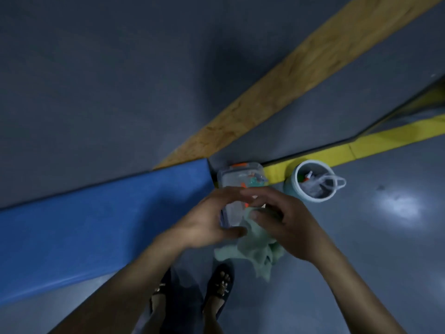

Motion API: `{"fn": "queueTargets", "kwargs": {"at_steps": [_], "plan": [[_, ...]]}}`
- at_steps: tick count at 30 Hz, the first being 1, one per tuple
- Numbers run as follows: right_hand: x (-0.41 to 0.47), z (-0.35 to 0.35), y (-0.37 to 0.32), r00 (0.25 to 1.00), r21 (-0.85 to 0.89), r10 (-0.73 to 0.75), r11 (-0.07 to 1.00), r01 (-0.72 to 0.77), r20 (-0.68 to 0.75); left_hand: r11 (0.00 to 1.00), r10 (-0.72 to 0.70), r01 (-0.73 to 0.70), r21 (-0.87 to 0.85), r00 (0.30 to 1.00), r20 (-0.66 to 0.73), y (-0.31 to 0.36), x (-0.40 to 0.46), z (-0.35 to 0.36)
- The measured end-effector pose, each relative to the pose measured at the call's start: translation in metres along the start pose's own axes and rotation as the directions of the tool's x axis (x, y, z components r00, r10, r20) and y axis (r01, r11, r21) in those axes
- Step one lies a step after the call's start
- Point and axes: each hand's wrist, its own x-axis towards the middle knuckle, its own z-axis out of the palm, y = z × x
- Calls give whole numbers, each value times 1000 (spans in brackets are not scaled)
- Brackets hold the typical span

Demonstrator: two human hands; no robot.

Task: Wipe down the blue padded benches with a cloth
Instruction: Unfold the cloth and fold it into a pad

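Both hands meet over the floor, just past the end of the blue padded bench (96, 227) — a long, smooth vinyl slab with a rounded front edge, running off to the left. The right hand (286, 225) grasps a pale green cloth (255, 251), soft and crumpled, its loose folds hanging below the fingers toward the floor. The left hand (212, 220) is beside it with fingers curved and thumb out; whether it grips the cloth cannot be told through the blur. Behind the hands stands a clear plastic box (240, 182) with rounded corners and orange clips, and to its right a pale cylindrical bucket (310, 182) with a thin wire handle. A yellow strip (361, 145) crosses the glossy grey floor (385, 237) — a light glare shows on it. Dark sandals (221, 285) appear below.
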Motion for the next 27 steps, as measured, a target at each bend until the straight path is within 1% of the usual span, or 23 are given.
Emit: {"fn": "queueTargets", "kwargs": {"at_steps": [1, 3, 6, 10, 13, 17, 19, 21, 22, 23, 25, 27], "plan": [[-1, -4, -22, 999, 1, -23, 1000, 23, 27, 1000, -18, 18, 0, 1000, 24, 15, -8, -11], [-3, -9, -63, 995, -21, -59, 998, 61, 84, 998, -63, 62, 16, 998, 26, 41, -26, -33], [-3, -14, -114, 984, -27, -85, 995, 91, 159, 998, -64, 64, 12, 998, 23, 75, -59, -71], [2, -10, -165, 978, -100, -126, 985, 144, 167, 997, -32, 39, -60, 993, 110, 99, -99, -119], [9, 0, -201, 974, -149, -179, 968, 200, 141, 998, -43, 50, -47, 990, 133, 101, -127, -151], [24, 20, -245, 944, -298, -310, 896, 329, 110, 996, -48, 54, -71, 996, 79, 91, -166, -194], [32, 35, -265, 923, -381, -361, 841, 385, 137, 987, -24, 32, -160, 998, 50, 88, -187, -213], [39, 53, -283, 895, -441, -404, 780, 444, 186, 952, -21, 2, -308, 998, -57, 86, -206, -230], [42, 63, -293, 881, -444, -423, 762, 472, 210, 927, -23, -21, -374, 994, -111, 84, -215, -239], [44, 73, -302, 867, -431, -440, 752, 498, 234, 907, -22, -37, -419, 991, -136, 83, -223, -246], [48, 93, -319, 839, -402, -471, 737, 544, 273, 896, 1, -49, -442, 994, -108, 82, -241, -257], [53, 109, -333, 823, -393, -480, 723, 568, 304, 904, 31, -60, -424, 997, -75, 81, -256, -265]]}}
